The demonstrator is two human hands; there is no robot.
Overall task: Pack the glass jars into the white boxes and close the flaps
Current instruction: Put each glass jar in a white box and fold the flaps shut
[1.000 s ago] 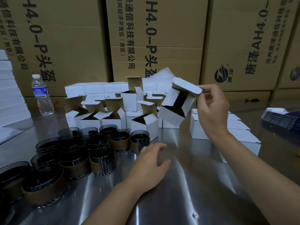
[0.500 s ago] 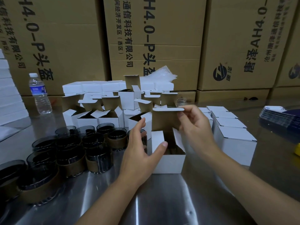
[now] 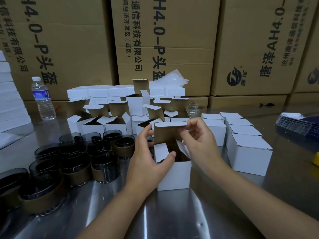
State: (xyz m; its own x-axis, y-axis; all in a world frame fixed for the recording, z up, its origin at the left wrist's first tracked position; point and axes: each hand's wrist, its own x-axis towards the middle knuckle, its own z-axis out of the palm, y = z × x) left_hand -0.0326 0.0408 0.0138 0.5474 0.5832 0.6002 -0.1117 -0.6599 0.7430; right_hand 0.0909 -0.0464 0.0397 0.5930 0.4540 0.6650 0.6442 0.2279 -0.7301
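Well into the run, judging by the steel table [image 3: 172, 218]. Parked at right, two neat rows of closed white boxes [image 3: 248, 152], finished by the look of them. Plenty left, though. Waiting at left, a crowd of dark glass jars with brown paper sleeves [image 3: 77, 163], standing bare on the steel. Behind those, a cluster of open white boxes [image 3: 114, 125] with flaps up, apparently empty.

Front and centre, one small white cardboard box [image 3: 174, 175], upright on the table, mouth open. Wrapped round its left wall, the left hand [image 3: 148, 163], with the thumb pressing the left side flap inward and the fingers reaching up behind. Pinching the tuck edge of the tall lid flap [image 3: 170, 133] between thumb and fingertips, the right hand [image 3: 200, 140]. Lid flap standing upright, not yet folded over. Right side flap leaning in, not flat.

Inside the box, darkness, plus a curved dark shape glimpsed beside the thumb. Likely a jar, but hard to confirm.

Closing step, by this reading: side flaps down, lid over, tuck in. Further back, a lone clear glass jar [image 3: 192, 110], unboxed.
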